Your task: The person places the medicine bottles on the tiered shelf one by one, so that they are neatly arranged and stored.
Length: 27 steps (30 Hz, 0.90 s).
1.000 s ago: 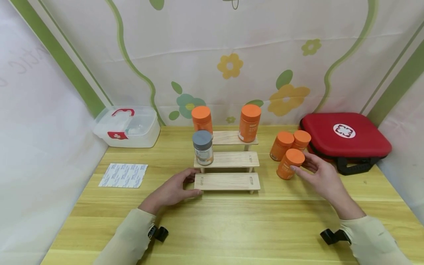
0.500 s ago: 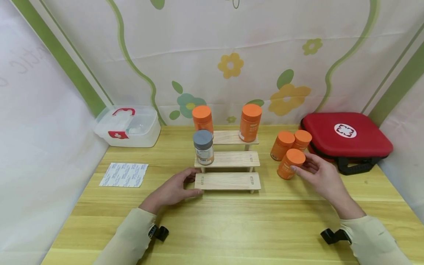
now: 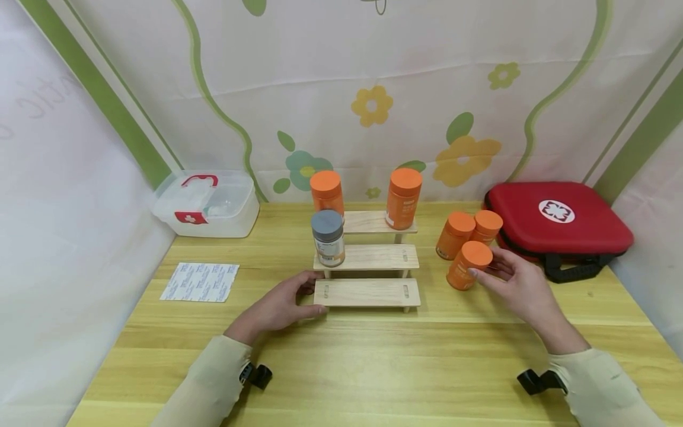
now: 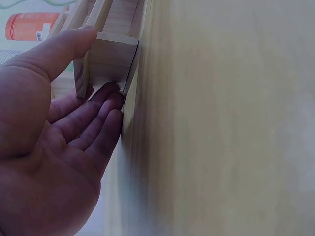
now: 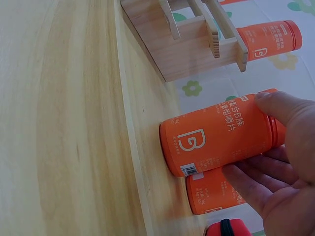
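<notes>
A three-step wooden rack [image 3: 368, 292] stands mid-table. My left hand [image 3: 277, 305] grips the left end of its lowest step, thumb at the front edge; in the left wrist view the fingertips [image 4: 114, 87] meet the side panel [image 4: 112, 59]. At the right, my right hand [image 3: 520, 290] pinches an orange supplement bottle [image 3: 463, 270] between thumb and fingers near its lid, the bottle upright on the table. Two more orange bottles, one [image 3: 452, 237] left and one [image 3: 487, 224] right, stand close behind it. A grey-lidded bottle [image 3: 329, 246] sits at the left of the middle step.
On the rack's top step stand two orange bottles, left [image 3: 325, 193] and right [image 3: 402, 201]. A red first-aid case [image 3: 533, 228] lies at the back right. A clear plastic first-aid box [image 3: 229, 216] is at the back left, with a printed white sheet [image 3: 200, 282] before it.
</notes>
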Each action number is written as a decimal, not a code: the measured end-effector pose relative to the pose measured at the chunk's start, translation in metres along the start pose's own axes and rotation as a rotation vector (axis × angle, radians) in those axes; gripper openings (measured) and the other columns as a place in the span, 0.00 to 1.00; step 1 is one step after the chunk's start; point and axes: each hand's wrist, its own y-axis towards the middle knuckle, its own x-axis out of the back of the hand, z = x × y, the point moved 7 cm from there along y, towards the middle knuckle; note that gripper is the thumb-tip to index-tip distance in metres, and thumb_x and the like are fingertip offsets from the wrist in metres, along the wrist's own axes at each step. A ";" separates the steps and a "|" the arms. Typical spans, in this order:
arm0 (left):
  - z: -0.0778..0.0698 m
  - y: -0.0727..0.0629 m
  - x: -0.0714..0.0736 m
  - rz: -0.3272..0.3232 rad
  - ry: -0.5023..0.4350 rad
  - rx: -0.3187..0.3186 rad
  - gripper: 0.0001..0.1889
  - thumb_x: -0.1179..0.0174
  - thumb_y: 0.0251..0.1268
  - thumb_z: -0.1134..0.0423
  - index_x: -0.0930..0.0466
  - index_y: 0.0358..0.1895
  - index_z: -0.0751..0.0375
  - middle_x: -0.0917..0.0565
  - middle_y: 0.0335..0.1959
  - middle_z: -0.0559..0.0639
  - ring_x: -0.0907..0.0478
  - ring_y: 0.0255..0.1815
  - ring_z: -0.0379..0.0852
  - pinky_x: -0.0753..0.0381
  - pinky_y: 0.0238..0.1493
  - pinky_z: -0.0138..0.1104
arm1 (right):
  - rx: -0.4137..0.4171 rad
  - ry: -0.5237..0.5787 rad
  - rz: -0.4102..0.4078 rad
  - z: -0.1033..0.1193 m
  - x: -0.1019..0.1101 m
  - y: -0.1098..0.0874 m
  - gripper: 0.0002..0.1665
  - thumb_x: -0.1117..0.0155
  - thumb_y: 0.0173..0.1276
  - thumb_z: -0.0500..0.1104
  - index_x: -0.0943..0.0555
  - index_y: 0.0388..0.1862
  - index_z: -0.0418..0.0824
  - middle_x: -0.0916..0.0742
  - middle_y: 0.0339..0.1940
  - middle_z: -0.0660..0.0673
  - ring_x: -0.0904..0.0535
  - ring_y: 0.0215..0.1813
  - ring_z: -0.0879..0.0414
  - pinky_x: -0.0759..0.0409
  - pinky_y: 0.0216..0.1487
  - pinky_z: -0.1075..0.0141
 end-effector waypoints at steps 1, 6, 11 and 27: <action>0.000 0.000 0.000 0.000 -0.001 0.001 0.35 0.25 0.70 0.49 0.27 0.76 0.53 0.18 0.69 0.51 0.22 0.71 0.54 0.25 0.77 0.55 | 0.002 -0.001 -0.001 0.000 0.000 0.000 0.32 0.20 0.69 0.41 0.20 0.67 0.28 0.13 0.61 0.24 0.28 0.49 0.91 0.23 0.47 0.90; 0.000 0.000 0.000 0.000 -0.008 0.005 0.35 0.25 0.70 0.49 0.27 0.76 0.52 0.19 0.69 0.51 0.22 0.71 0.54 0.26 0.78 0.55 | 0.014 0.001 -0.010 0.002 0.000 -0.001 0.33 0.19 0.68 0.40 0.20 0.67 0.27 0.13 0.60 0.23 0.28 0.49 0.92 0.23 0.47 0.90; 0.000 -0.001 0.000 0.000 -0.018 0.011 0.35 0.25 0.70 0.49 0.27 0.76 0.51 0.19 0.70 0.51 0.23 0.72 0.54 0.26 0.78 0.56 | 0.016 -0.003 -0.012 0.003 0.000 -0.002 0.34 0.19 0.68 0.40 0.21 0.67 0.27 0.13 0.60 0.23 0.28 0.49 0.92 0.23 0.47 0.90; -0.001 -0.001 -0.001 0.000 -0.022 0.008 0.35 0.25 0.70 0.50 0.27 0.76 0.53 0.19 0.69 0.51 0.22 0.71 0.53 0.25 0.78 0.54 | 0.018 -0.031 -0.029 0.010 0.006 -0.003 0.36 0.19 0.69 0.42 0.22 0.70 0.28 0.13 0.62 0.24 0.30 0.49 0.93 0.24 0.49 0.91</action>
